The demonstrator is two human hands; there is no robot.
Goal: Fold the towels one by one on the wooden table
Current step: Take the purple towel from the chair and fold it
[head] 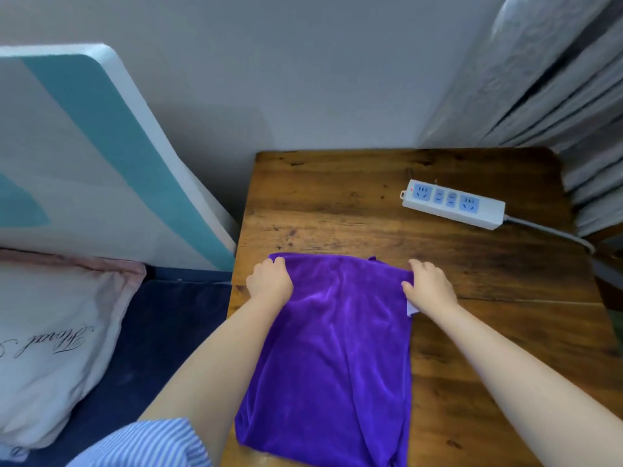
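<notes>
Plenty of bare brown wooden worktop (337, 203) is left beyond the purple towel (330, 348). The far right is taken up by a white power strip with blue sockets (453, 203), its grey cable (553, 232) trailed off the right edge.

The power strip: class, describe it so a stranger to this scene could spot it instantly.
Start at the wooden table and look to its far right corner, beyond the purple towel. There lies the power strip, a long white bar with blue sockets and a grey cable, the only hard plastic thing on the table.
</notes>
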